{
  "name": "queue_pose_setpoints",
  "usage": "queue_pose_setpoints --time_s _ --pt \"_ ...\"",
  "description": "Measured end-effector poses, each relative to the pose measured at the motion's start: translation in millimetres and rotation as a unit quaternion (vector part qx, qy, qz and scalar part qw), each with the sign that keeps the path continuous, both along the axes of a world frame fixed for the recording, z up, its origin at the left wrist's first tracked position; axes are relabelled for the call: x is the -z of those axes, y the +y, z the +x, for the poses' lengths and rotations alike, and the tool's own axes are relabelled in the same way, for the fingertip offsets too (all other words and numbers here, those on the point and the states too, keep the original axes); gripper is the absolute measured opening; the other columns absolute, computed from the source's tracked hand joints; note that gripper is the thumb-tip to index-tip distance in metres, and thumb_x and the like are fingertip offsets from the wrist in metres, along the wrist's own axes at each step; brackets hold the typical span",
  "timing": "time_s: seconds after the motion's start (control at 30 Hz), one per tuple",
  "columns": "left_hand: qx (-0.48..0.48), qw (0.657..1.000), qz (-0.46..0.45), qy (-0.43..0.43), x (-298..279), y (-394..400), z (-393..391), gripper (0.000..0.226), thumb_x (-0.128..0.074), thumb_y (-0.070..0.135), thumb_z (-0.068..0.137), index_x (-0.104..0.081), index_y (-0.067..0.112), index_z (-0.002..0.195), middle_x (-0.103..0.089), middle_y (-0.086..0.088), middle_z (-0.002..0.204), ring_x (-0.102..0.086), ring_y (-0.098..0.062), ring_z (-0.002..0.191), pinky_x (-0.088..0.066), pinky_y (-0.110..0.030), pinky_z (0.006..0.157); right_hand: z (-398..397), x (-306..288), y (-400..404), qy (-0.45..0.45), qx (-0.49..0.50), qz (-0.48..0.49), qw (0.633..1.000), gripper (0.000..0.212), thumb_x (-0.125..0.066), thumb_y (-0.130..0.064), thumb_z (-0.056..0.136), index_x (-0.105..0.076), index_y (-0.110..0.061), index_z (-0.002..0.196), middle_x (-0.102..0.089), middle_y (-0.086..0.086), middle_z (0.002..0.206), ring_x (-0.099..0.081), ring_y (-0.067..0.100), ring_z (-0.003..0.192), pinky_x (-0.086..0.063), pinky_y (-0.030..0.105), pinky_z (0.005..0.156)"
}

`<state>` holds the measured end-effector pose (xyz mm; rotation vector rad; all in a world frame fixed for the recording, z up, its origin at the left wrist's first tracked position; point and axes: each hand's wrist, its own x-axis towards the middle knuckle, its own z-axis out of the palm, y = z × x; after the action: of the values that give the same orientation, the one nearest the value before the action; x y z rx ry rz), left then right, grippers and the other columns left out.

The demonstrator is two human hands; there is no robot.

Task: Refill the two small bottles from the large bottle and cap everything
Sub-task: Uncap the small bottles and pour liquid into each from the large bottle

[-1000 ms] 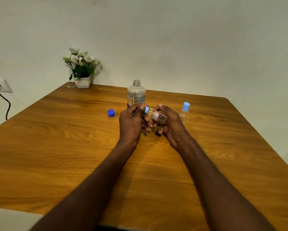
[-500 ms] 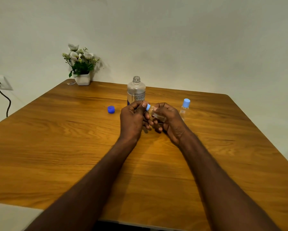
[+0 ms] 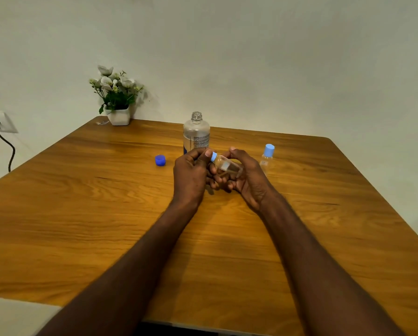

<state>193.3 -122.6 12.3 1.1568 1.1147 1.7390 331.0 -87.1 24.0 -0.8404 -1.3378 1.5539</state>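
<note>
A small clear bottle (image 3: 227,166) lies tilted in my right hand (image 3: 248,177), its neck pointing left. My left hand (image 3: 191,174) pinches the light-blue cap (image 3: 213,156) on that neck with thumb and fingers. Just behind my hands stands the large clear bottle (image 3: 196,133), upright with its mouth uncapped. Its dark-blue cap (image 3: 160,160) lies on the wooden table (image 3: 82,202) to the left. The second small bottle (image 3: 267,156) stands upright to the right of my hands, wearing a light-blue cap.
A white pot of flowers (image 3: 117,99) sits at the table's far left corner against the wall. A wall socket with a black cable (image 3: 5,141) is at the far left. The table's right edge slants away past the second bottle.
The held bottle shows more between my hands than half a second ago, and my left fingers have shifted on its cap. The other bottles and loose cap have stayed put.
</note>
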Motion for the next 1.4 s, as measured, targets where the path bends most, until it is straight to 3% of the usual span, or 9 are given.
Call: queue_pose_setpoints --time_s 0.1,0.27,0.43,0.73,0.83,0.97,1.13,1.3,1.4 --pt "-0.001 1.000 -0.002 0.004 0.3 0.4 -1.2 0.019 -0.055 0.018 0.110 -0.069 0.006 0.108 -0.063 -0.009 0.065 -0.062 -0.020 0.050 -0.049 -0.026 0.041 1.1 1.7 1.0 -0.008 0.010 0.004 1.000 0.026 -0.066 -0.032 0.093 -0.063 -0.008 0.105 -0.060 0.022 0.091 -0.052 0.022 0.063 -0.034 0.030 0.052" --pt "-0.007 1.000 -0.005 0.005 -0.1 1.2 -0.8 0.018 -0.055 0.019 0.109 -0.069 0.008 0.106 -0.063 -0.008 0.063 -0.062 -0.019 0.049 -0.047 -0.025 0.040 0.6 0.0 0.4 0.001 0.003 0.001 1.000 0.042 -0.062 -0.044 0.097 -0.065 -0.004 0.111 -0.063 0.022 0.094 -0.055 0.021 0.064 -0.036 0.029 0.052" --pt "-0.021 1.000 -0.019 0.006 0.1 1.3 -0.9 0.024 -0.055 0.020 0.110 -0.068 0.000 0.111 -0.062 -0.008 0.063 -0.061 -0.018 0.047 -0.044 -0.024 0.038 1.4 2.6 1.0 -0.001 0.014 0.001 1.000 0.015 -0.069 -0.025 0.093 -0.064 -0.014 0.102 -0.063 0.017 0.090 -0.054 0.023 0.069 -0.036 0.028 0.053" --pt "-0.080 0.996 0.014 0.029 -4.7 -7.7 -0.5 0.032 -0.068 0.033 0.103 -0.069 0.004 0.091 -0.061 -0.010 0.058 -0.059 -0.022 0.043 -0.040 -0.023 0.039 -5.3 9.1 -6.8 -0.009 0.021 0.097 0.995 0.046 -0.073 0.008 0.077 -0.067 -0.011 0.118 -0.070 0.025 0.107 -0.067 0.039 0.089 -0.058 0.060 0.089" --pt "-0.104 0.994 0.013 0.006 -7.6 -10.7 -4.2 0.037 -0.074 0.039 0.098 -0.065 0.008 0.080 -0.059 -0.008 0.055 -0.057 -0.026 0.044 -0.040 -0.024 0.041 -8.1 9.4 -10.5 -0.100 0.109 0.179 0.973 0.045 -0.080 0.009 0.072 -0.071 -0.021 0.106 -0.068 0.010 0.116 -0.066 0.028 0.107 -0.060 0.050 0.092" --pt "-0.118 0.992 0.004 -0.044 -6.1 -10.4 -15.4 0.038 -0.075 0.040 0.097 -0.065 0.006 0.084 -0.058 -0.009 0.059 -0.057 -0.024 0.047 -0.038 -0.025 0.043 -9.6 7.5 -14.9 -0.092 0.111 0.190 0.971 0.043 -0.088 -0.001 0.074 -0.070 -0.018 0.110 -0.072 0.000 0.106 -0.062 0.007 0.092 -0.058 0.027 0.078" --pt "-0.093 0.995 -0.011 -0.044 -8.5 -25.2 -31.7 0.025 -0.072 0.021 0.100 -0.067 0.002 0.115 -0.076 -0.007 0.086 -0.073 -0.017 0.074 -0.047 -0.028 0.049 -14.1 7.2 -23.4 -0.070 0.081 0.188 0.976 0.040 -0.086 -0.001 0.078 -0.069 -0.011 0.112 -0.075 0.007 0.105 -0.066 0.018 0.090 -0.060 0.030 0.078" --pt "-0.146 0.969 -0.064 0.190 1.8 -48.4 -71.1 0.032 -0.062 0.011 0.104 -0.067 0.022 0.134 -0.071 0.000 0.126 -0.068 -0.015 0.111 -0.054 -0.026 0.088 -30.5 8.0 -34.4 -0.128 0.075 0.215 0.965 0.042 -0.089 -0.012 0.078 -0.067 -0.020 0.113 -0.074 -0.003 0.108 -0.071 0.016 0.098 -0.062 0.035 0.084" --pt "-0.201 0.934 -0.111 0.275 6.8 -56.2 -94.7 0.031 -0.065 0.014 0.103 -0.070 0.018 0.133 -0.071 0.002 0.127 -0.062 -0.010 0.113 -0.046 -0.023 0.093 -44.0 7.1 -43.0 -0.172 0.092 0.234 0.952 0.043 -0.089 -0.017 0.079 -0.067 -0.023 0.115 -0.072 -0.008 0.109 -0.070 0.008 0.097 -0.061 0.030 0.083"
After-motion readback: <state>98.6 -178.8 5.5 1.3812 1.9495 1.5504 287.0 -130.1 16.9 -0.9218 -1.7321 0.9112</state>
